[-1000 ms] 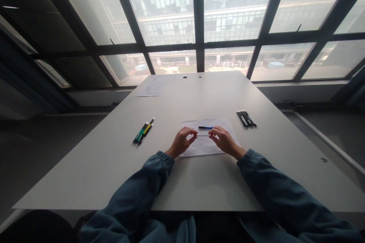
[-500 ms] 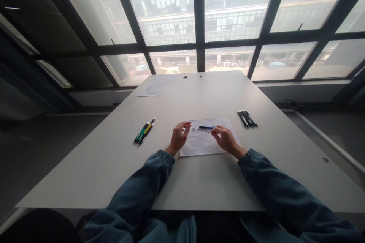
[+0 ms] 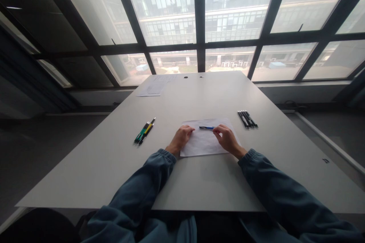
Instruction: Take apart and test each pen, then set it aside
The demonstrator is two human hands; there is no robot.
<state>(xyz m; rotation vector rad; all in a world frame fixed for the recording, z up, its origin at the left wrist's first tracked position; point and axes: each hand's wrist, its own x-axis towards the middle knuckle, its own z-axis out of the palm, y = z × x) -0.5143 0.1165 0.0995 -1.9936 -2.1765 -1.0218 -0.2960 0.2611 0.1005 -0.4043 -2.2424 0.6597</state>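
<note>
A white paper sheet (image 3: 202, 144) lies on the table under both hands. My left hand (image 3: 182, 136) is over the sheet's left side, its fingers pinched together at a small dark part that is mostly hidden. On the right side, my right hand (image 3: 225, 136) pinches a thin dark rod, perhaps a pen refill, whose tip points left. Just behind that rod lies a blue and black pen piece (image 3: 207, 127) on the sheet, partly overlapped by the rod in this view.
Several green, yellow and black pens (image 3: 145, 132) lie left of the sheet. To its right is a row of several black pens (image 3: 247, 119). Printed papers (image 3: 152, 87) rest at the table's far left. A small dark item (image 3: 325, 160) lies near the right edge.
My left hand has moved slightly right and down, closing its fingers where the small dark part lay. The rod in my right hand has shifted up towards the blue pen piece.
</note>
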